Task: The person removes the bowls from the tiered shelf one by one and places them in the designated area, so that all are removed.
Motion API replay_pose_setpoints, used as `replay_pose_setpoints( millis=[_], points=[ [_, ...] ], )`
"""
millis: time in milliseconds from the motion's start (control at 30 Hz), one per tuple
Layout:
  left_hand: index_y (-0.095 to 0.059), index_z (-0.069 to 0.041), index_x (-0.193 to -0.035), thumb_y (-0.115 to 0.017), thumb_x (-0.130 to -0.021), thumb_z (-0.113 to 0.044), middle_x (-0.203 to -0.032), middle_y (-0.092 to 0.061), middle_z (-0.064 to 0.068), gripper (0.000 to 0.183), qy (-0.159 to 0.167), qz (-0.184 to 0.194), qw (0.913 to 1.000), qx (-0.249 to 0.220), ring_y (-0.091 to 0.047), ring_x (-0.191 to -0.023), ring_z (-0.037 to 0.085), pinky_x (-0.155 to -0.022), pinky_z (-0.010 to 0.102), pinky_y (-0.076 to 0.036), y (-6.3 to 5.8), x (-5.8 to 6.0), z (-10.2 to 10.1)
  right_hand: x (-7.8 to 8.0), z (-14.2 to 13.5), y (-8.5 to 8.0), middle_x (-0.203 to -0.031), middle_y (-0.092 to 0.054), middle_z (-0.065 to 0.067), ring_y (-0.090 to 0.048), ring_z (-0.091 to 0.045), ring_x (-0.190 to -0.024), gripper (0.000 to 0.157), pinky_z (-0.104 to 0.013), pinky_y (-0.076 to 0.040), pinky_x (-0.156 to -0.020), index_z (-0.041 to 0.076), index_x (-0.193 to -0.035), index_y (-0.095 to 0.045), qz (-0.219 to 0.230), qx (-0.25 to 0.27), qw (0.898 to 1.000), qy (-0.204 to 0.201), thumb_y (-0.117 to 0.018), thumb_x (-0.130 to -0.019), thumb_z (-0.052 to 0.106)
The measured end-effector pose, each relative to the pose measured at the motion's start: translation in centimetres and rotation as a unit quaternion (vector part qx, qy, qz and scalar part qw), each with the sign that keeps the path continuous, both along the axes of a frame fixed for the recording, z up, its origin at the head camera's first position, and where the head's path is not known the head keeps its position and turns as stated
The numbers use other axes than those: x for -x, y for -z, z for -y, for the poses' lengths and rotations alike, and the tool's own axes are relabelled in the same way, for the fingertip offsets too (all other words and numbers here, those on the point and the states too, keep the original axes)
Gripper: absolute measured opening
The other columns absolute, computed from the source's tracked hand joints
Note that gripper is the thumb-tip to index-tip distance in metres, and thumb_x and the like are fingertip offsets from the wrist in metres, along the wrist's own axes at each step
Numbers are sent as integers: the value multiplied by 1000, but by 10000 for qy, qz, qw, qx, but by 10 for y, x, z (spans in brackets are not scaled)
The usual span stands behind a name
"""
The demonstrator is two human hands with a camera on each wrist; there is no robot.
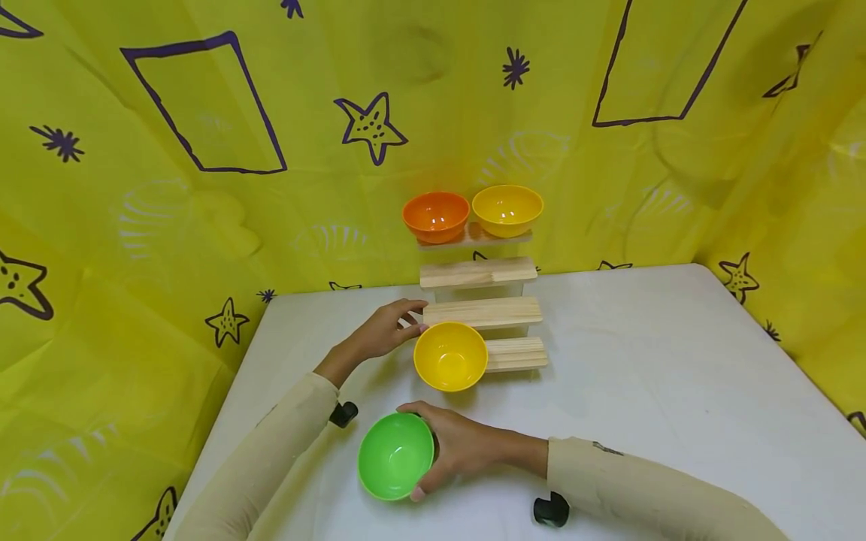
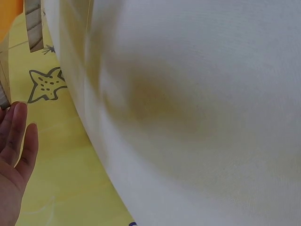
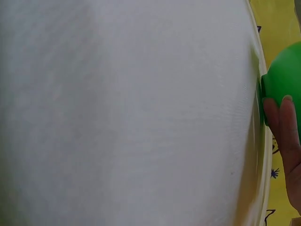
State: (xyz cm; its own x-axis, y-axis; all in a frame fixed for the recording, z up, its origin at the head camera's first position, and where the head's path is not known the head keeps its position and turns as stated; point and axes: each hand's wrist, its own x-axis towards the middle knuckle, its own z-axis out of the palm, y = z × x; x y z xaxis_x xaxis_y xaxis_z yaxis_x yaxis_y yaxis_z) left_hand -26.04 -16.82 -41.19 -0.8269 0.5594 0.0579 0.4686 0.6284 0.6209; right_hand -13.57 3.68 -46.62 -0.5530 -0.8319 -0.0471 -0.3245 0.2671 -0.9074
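Makeshift recording booth, by the look: yellow sheeting (image 1: 433,135) patterned with stars (image 1: 370,128) hung behind and along both sides of a white table (image 1: 643,376), stepped wooden stand (image 1: 483,312) on top. Building type couldn't be told.

Yellow patterned backdrop (image 1: 446,135), dark-outlined starfish (image 1: 371,129) printed on it, white tabletop (image 1: 622,383) below.
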Motion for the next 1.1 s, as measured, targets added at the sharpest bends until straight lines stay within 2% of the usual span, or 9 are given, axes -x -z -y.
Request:
replay_pose_setpoints(
  millis=[300,467,600,867,1100],
  points=[
    [-49,-1,-145,-62,-102,-22,-135,-59,18,50,38,-15,10000,24,-65,-114,30,-96,43,-56,-1,1,0,1,8,2,-137,-54,10,-52,-2,-122,105,-26,-41,-110,16,-152,-34,-76,-60,10000,-19,-94,-68,37],
    [-50,-2,-145,-62,-101,-23,-134,-60,18,50,12,-53,10000,58,-65,-113,30,-95,43,-56,-2,2,0,1,10,0,-138,-55,8,-53,-2,-122,109,-27,-42,-110,14,-152,-33,-375,-199,9991,-79,-95,-66,39],
    [-50,-1,-145,-62,-101,-23,-134,-60,17,50,7,-23,10000,34,-65,-113,30,-95,43,-56,-2,3,-1,0,11,-1,-139,-55,7,-53,-2,-123,111,-27,-42,-110,14,-153,-32,-445,-243,9987,-91,-96,-65,37],
    [-50,-1,-145,-62,-102,-22,-134,-60,17,50,-46,6,10000,68,-65,-114,30,-96,44,-56,-1,3,-1,-2,10,-5,-146,-50,4,-49,-7,-131,115,-34,-39,-115,12,-157,-27,-670,-523,9962,-170,-94,-68,39],
    [-50,-2,-145,-61,-102,-23,-135,-60,17,49,-56,30,9999,110,-65,-115,30,-96,44,-55,-1,2,0,-1,5,-5,-147,-50,3,-48,-7,-133,115,-35,-38,-116,12,-157,-25,-662,-488,9963,-242,-93,-69,40]
  ],
)
